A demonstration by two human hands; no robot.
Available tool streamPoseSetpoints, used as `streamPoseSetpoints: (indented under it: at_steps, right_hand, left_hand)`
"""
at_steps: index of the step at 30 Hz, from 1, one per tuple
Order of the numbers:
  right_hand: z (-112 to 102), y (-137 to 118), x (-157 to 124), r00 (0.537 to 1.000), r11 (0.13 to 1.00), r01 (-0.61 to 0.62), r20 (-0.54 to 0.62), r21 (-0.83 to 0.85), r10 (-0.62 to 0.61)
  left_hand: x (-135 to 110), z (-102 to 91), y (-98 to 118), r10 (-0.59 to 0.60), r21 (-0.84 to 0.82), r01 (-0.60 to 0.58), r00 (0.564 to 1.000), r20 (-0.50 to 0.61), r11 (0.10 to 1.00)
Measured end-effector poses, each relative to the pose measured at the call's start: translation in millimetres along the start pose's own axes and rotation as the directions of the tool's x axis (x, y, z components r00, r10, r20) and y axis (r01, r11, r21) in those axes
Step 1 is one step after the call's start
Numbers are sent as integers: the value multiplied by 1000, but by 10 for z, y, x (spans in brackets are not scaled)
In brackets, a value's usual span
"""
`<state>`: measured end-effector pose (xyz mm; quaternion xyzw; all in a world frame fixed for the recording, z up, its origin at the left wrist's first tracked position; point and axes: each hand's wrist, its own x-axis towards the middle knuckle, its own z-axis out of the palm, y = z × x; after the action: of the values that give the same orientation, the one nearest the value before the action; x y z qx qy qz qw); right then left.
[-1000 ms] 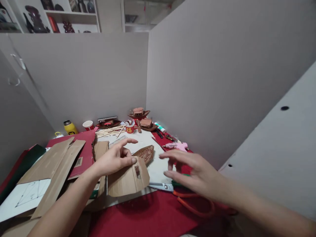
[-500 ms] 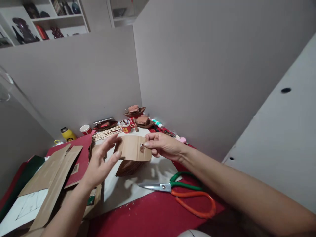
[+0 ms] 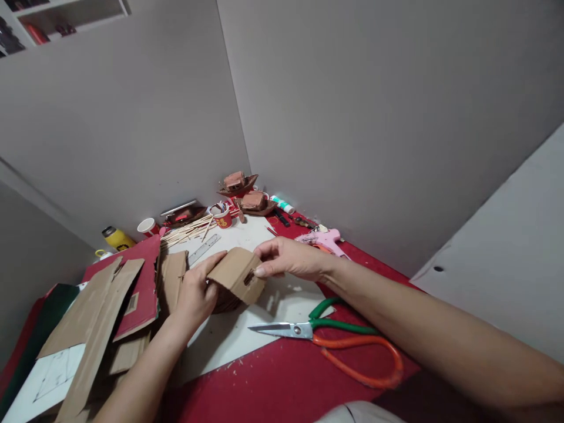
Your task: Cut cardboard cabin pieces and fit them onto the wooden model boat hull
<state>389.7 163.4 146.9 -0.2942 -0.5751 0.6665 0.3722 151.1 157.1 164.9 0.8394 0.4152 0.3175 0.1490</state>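
A brown cardboard piece (image 3: 235,272) with a small slot cut in it is held above the white work board (image 3: 238,335). My left hand (image 3: 196,291) grips its left end, fingers curled round it. My right hand (image 3: 288,259) pinches its right edge next to the slot. Under the cardboard a ribbed brown boat-shaped piece (image 3: 224,304) shows in part.
Scissors (image 3: 326,341) with green and orange handles lie on the red mat at the front right. A pink glue gun (image 3: 324,239), a metal ruler (image 3: 203,249), wooden sticks (image 3: 187,231), paper cups, small model boats (image 3: 238,183) and a yellow bottle (image 3: 115,238) stand behind. Cardboard sheets (image 3: 97,317) pile at the left.
My right hand reached in and took the cardboard piece's right edge. My left hand closed on its left end. The piece came up off the board and now sits lower and tilted.
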Motion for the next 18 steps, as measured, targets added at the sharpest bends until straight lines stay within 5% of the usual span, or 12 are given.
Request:
streamPoseSetpoints:
  at_steps: [9,18]
  right_hand:
    - [-99,73,120,999,985,10,-46,-169,-18]
    - [-165,208,136,999,946,3,-47,-323,-19]
  left_hand:
    - [74,228,-80,-180,-240,202,977,112,949]
    - [39,314,-152,-267,-152,282,957,114,947]
